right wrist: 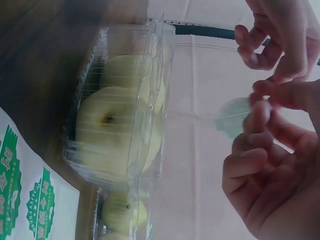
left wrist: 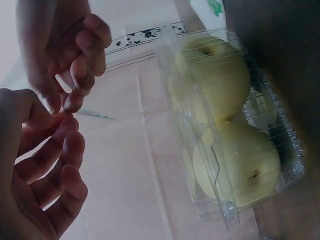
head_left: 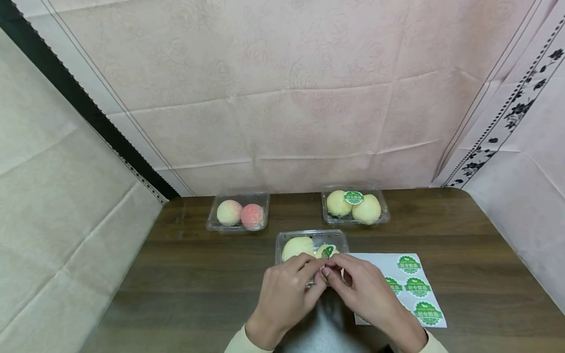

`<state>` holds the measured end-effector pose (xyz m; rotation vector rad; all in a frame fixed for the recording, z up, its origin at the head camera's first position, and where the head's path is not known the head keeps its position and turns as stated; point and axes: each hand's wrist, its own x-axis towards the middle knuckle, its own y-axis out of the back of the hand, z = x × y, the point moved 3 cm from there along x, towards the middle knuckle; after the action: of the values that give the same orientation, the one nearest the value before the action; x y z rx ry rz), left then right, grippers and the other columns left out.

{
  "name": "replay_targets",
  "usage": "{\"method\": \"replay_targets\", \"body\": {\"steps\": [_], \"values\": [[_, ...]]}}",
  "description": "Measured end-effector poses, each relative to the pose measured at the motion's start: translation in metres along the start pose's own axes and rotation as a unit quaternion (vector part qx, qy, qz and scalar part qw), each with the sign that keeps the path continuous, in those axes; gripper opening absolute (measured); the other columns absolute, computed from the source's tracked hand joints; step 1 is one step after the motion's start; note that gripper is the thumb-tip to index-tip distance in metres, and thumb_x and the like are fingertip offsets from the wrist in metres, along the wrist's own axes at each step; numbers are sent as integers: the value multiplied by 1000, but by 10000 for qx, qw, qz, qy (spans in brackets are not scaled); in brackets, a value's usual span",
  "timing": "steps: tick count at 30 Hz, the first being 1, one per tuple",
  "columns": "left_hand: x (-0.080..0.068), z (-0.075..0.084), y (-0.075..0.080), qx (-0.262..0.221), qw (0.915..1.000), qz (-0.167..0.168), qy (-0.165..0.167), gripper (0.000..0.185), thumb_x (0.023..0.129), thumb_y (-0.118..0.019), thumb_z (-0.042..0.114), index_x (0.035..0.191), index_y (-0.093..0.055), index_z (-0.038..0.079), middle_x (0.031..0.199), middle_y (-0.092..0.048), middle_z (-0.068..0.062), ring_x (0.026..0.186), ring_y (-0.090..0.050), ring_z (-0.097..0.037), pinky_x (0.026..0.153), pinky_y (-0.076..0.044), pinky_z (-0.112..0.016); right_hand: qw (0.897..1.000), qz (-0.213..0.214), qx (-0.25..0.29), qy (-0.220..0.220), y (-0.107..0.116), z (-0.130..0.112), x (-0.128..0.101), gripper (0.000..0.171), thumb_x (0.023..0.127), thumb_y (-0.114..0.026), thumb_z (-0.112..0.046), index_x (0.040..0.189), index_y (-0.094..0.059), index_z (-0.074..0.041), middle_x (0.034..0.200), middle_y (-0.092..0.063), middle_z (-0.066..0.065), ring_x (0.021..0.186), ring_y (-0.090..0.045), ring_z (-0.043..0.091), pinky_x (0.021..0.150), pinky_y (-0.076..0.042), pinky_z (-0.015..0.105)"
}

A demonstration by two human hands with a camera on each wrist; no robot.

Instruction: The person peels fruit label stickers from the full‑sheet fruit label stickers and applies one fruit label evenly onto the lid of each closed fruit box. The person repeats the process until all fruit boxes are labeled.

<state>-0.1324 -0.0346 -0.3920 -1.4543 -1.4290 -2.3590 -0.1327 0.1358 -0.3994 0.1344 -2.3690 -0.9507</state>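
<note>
Over a clear plastic box (head_left: pixel 311 232) with two pale yellow pear-like fruits (head_left: pixel 297 247), both hands meet at the fingertips. Thumb and forefinger of the right hand (head_left: pixel 368 289) pinch the edge of a round green and white sticker (right wrist: pixel 234 117). From the other side, the left hand (head_left: pixel 287 289) pinches at the same edge, its fingertips against the right ones. The sticker (left wrist: pixel 97 115) points away from the hands, seen nearly edge-on in the left wrist view. The box's lid (right wrist: pixel 150 100) is down over the fruits.
A white sheet (head_left: pixel 408 300) of green stickers lies right of the box, partly under the right hand. Behind stand a box (head_left: pixel 212 225) with two pinkish peaches and, at back right, another box (head_left: pixel 385 215) of pale yellow fruits with a label (head_left: pixel 353 197). Patterned cloth (head_left: pixel 282 122) hangs behind the table.
</note>
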Motion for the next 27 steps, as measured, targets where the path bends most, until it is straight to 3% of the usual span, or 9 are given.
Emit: {"method": "replay_targets", "body": {"steps": [4, 6, 8, 10, 13, 16, 18, 22, 27], "values": [[1, -7, 1, -213, 9990, 145, 371, 17, 84, -74, 11, 98, -82, 17, 89, -73, 9, 63, -61, -2, 49, -47, -17, 9986, 82, 514, 83, 2, 2, -1, 26, 99, -75, -15, 87, -62, -33, 73, -45, -21, 60, -42, -3, 52, -38, 17], [1, -12, 1, -408, 9961, 111, 778, 15, 85, -75, 11, 97, -82, 17, 86, -72, 11, 60, -57, 0, 50, -44, -15, 9962, 78, 862, 132, 2, 3, -1, 27, 100, -74, -12, 86, -61, -32, 72, -44, -19, 60, -41, -3, 52, -38, 17], [0, -19, -1, -810, 9873, -69, 1368, 12, 89, -75, 11, 97, -82, 18, 85, -72, 12, 62, -56, 2, 53, -43, -15, 9922, 34, 1237, 134, 3, 3, -2, 27, 100, -72, -10, 86, -61, -30, 72, -44, -17, 60, -41, -3, 51, -37, 17], [-1, -26, -5, -1372, 9692, -381, 2009, 10, 95, -73, 15, 98, -82, 18, 87, -72, 12, 65, -58, 3, 57, -46, -17, 9878, -26, 1556, 109, 3, 4, -2, 28, 100, -71, -8, 86, -62, -29, 72, -46, -16, 61, -42, -2, 52, -38, 17], [-5, -34, -13, -2445, 9261, -874, 2738, 21, 107, -64, 23, 96, -80, 15, 87, -74, 5, 68, -61, -1, 62, -51, -21, 9787, -147, 2050, 33, 5, 4, -3, 28, 101, -68, -4, 87, -63, -27, 73, -49, -13, 62, -44, 1, 53, -40, 21], [-8, -36, -19, -3299, 8867, -1237, 2994, 37, 113, -52, 28, 93, -78, 10, 82, -73, -4, 68, -63, -9, 65, -53, -24, 9646, -285, 2623, -25, 7, 4, -4, 27, 103, -62, 1, 89, -63, -23, 74, -50, -6, 62, -45, 5, 52, -41, 25], [-9, -34, -22, -3710, 8701, -1383, 2936, 46, 115, -44, 27, 89, -74, 6, 79, -70, -9, 66, -62, -12, 65, -53, -25, 9523, -406, 3024, -80, 8, 4, -5, 26, 104, -57, 3, 90, -63, -19, 74, -50, -1, 62, -46, 7, 51, -42, 27], [-9, -29, -24, -4137, 8613, -1384, 2605, 47, 115, -41, 19, 83, -68, -2, 74, -64, -10, 66, -60, -11, 65, -57, -28, 9310, -645, 3592, -68, 8, 5, -5, 25, 106, -51, 5, 92, -61, -14, 71, -45, 6, 59, -44, 10, 48, -42, 28], [-10, -27, -24, -4170, 8703, -1180, 2339, 37, 109, -48, 7, 75, -62, 5, 67, -56, 0, 62, -52, -4, 58, -51, -23, 9331, -720, 3522, -102, 6, 9, -4, 28, 106, -51, 4, 91, -61, -17, 70, -44, 7, 58, -43, 13, 49, -41, 30]]}}
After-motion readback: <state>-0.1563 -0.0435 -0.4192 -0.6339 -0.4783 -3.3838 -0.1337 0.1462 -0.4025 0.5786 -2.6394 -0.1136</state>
